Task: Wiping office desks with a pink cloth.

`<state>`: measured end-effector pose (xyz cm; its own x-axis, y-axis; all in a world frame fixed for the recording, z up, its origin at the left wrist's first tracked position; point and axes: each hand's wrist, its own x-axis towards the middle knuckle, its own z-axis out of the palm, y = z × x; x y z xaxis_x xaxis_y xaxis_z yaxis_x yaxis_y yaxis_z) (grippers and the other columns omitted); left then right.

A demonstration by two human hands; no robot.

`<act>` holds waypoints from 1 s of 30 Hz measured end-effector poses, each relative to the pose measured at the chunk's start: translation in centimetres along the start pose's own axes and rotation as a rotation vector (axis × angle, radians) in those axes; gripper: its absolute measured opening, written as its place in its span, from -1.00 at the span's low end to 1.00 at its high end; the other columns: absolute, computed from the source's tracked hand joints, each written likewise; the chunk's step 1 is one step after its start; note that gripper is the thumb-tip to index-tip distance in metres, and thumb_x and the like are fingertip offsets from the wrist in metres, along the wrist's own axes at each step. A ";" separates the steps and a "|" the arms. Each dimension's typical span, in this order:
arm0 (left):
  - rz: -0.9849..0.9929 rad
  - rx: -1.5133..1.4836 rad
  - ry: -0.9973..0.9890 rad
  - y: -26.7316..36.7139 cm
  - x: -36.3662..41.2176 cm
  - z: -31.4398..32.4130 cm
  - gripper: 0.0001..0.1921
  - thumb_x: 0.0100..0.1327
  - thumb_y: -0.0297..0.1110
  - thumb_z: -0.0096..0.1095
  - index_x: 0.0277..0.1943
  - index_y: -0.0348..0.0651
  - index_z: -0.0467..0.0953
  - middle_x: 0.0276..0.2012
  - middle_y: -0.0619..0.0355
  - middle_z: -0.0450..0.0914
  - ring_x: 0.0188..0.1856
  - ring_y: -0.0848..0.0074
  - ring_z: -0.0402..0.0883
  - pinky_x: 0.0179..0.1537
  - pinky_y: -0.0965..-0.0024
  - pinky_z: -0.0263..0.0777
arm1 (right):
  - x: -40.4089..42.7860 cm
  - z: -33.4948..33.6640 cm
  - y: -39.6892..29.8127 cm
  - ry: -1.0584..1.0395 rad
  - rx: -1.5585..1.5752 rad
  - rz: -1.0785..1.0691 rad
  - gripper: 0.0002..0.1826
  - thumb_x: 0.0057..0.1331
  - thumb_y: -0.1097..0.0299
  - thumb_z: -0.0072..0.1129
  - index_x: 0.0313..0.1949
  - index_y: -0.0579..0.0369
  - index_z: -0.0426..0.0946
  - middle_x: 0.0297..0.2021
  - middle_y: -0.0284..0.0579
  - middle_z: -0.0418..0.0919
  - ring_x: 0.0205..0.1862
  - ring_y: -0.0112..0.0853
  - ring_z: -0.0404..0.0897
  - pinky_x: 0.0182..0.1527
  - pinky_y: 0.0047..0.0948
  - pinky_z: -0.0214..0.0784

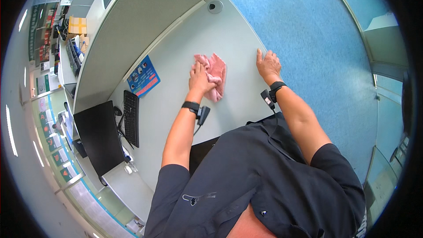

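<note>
A crumpled pink cloth point(218, 67) lies on the light grey desk point(178, 115). My left hand point(200, 81) presses on the cloth's left part, its fingers spread over the folds and the thumb on the lower fold. At the desk's right edge rests my right hand point(268, 65), its fingers at the rim and the thumb apart, holding no object. Each wrist wears a black strap with a small cabled device. The palms of both hands are hidden from view.
A blue printed sheet point(143, 76) lies by the grey partition point(132, 23). Left of the desk's middle are a black keyboard point(131, 118), a mouse point(117, 110) and a black monitor point(99, 135). A round cable grommet point(215, 7) sits in the far corner. Blue floor point(307, 39) extends to the right.
</note>
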<state>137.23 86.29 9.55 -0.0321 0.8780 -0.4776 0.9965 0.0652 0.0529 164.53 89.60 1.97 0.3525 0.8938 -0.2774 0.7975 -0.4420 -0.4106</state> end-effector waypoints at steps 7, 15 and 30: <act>0.087 -0.040 -0.070 2.9 -12.1 5.4 0.23 -0.18 -0.09 0.63 0.48 -0.30 -0.07 0.52 -0.04 -0.07 0.36 0.01 0.24 0.21 0.17 0.46 | 0.1 0.4 0.6 0.004 -0.005 0.010 -0.34 0.39 -0.26 -0.12 -0.12 0.21 0.49 -0.10 0.17 0.57 -0.01 0.04 0.56 0.00 -0.02 0.44; 0.049 -0.045 0.080 0.9 -10.1 6.4 -0.06 0.18 -0.02 0.36 0.45 -0.35 0.02 0.49 -0.10 0.00 0.28 0.02 0.33 0.17 0.16 0.45 | 0.0 0.4 0.3 0.011 -0.014 -0.010 -0.35 0.39 -0.25 -0.11 -0.13 0.22 0.50 -0.12 0.15 0.57 -0.04 0.02 0.57 -0.02 -0.04 0.45; -0.016 -0.140 0.632 1.2 1.2 6.4 -0.23 0.37 0.02 0.00 0.34 -0.61 0.17 0.37 -0.42 0.16 0.43 -0.16 0.10 0.48 0.04 -0.10 | 0.0 -0.2 0.1 -0.029 -0.037 -0.008 -0.34 0.39 -0.26 -0.12 -0.13 0.22 0.50 -0.11 0.15 0.58 -0.03 0.03 0.56 0.00 -0.04 0.45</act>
<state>138.93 84.41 3.42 -0.1292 0.9834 0.1271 0.9773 0.1046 0.1842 164.65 89.57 2.08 0.3321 0.8944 -0.2997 0.8180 -0.4313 -0.3807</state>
